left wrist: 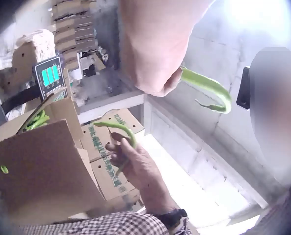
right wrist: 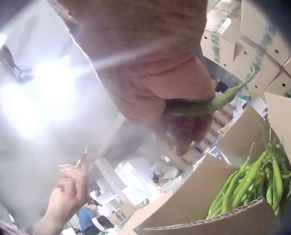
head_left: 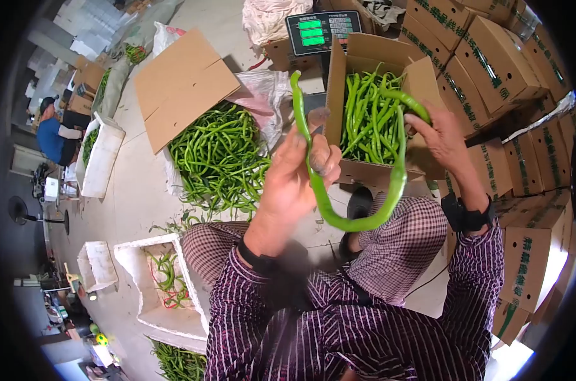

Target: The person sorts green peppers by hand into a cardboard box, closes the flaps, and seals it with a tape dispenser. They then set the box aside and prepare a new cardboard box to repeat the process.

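My left hand point(head_left: 294, 171) grips a long, strongly curved green chili pepper point(head_left: 362, 223), raised in front of the carton. Its lower part bends into a U, and its tip rises close to my right hand point(head_left: 443, 136). That hand pinches a second green chili pepper point(head_left: 405, 100) over the carton's right side; this pepper point(right wrist: 224, 100) pokes out past the fingers in the right wrist view. Below both hands stands an open cardboard carton point(head_left: 370, 173), partly filled with green chili peppers point(head_left: 367, 117) lying lengthwise.
A digital scale display point(head_left: 323, 32) stands behind the carton. Left of it, a large heap of green peppers point(head_left: 215, 149) lies partly under a cardboard sheet point(head_left: 183, 86). A white foam box point(head_left: 148, 305) is near my left knee. Stacked cartons point(head_left: 523, 254) line the right side. Another person point(head_left: 56, 136) sits far left.
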Demonstrator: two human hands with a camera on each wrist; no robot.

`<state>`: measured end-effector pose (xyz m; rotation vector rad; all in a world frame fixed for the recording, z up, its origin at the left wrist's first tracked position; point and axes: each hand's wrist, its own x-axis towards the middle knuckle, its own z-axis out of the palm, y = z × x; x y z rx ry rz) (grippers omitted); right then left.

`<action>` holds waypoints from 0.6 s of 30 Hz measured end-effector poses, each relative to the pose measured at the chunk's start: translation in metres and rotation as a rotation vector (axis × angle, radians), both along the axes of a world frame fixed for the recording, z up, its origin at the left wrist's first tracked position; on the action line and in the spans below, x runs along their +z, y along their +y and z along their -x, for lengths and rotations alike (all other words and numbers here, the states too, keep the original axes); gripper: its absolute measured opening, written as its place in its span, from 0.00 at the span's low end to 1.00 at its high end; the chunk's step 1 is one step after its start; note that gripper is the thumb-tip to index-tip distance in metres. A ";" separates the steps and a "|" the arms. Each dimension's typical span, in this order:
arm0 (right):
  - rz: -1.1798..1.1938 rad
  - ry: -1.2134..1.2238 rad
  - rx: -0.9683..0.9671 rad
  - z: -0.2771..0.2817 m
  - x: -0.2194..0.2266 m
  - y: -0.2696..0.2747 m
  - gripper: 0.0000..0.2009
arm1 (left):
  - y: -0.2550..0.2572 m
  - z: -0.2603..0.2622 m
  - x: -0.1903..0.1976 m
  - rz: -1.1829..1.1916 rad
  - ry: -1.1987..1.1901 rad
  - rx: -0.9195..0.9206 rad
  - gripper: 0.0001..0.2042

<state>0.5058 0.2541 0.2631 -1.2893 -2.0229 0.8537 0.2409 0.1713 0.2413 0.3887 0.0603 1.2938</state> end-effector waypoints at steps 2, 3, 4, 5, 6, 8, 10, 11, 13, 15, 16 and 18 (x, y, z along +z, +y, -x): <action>-0.016 -0.061 0.021 -0.004 -0.030 0.015 0.16 | -0.004 0.001 0.004 0.013 0.024 0.010 0.23; -0.171 -0.151 0.064 -0.009 -0.050 0.023 0.16 | -0.007 0.003 0.004 0.036 -0.028 -0.043 0.22; -0.328 -0.240 0.108 -0.006 -0.055 0.026 0.16 | -0.009 0.004 0.004 0.059 -0.080 -0.094 0.22; -0.235 -0.350 0.111 -0.005 -0.056 0.023 0.16 | -0.011 0.004 0.003 0.068 -0.173 -0.140 0.20; -0.233 -0.343 0.115 -0.005 -0.063 0.020 0.16 | -0.013 0.006 0.003 0.071 -0.167 -0.136 0.20; -0.239 -0.388 0.212 -0.003 -0.075 0.015 0.17 | -0.016 0.008 0.003 0.078 -0.221 -0.178 0.19; -0.098 -0.503 0.226 -0.001 -0.075 0.012 0.22 | -0.016 0.006 -0.002 0.015 -0.314 -0.233 0.17; -0.055 -0.525 0.234 0.001 -0.073 0.009 0.23 | -0.017 0.005 -0.001 0.025 -0.293 -0.226 0.17; -0.006 -0.545 0.242 0.002 -0.073 0.007 0.24 | -0.019 0.004 -0.002 0.040 -0.272 -0.218 0.16; 0.115 -0.544 0.198 0.002 -0.073 0.009 0.26 | -0.018 0.003 -0.002 0.090 -0.233 -0.183 0.18; 0.118 -0.543 0.196 0.001 -0.072 0.008 0.26 | -0.017 0.003 -0.002 0.092 -0.232 -0.185 0.18; 0.087 -0.509 0.192 -0.002 -0.072 0.004 0.26 | -0.016 0.002 -0.005 0.097 -0.252 -0.187 0.18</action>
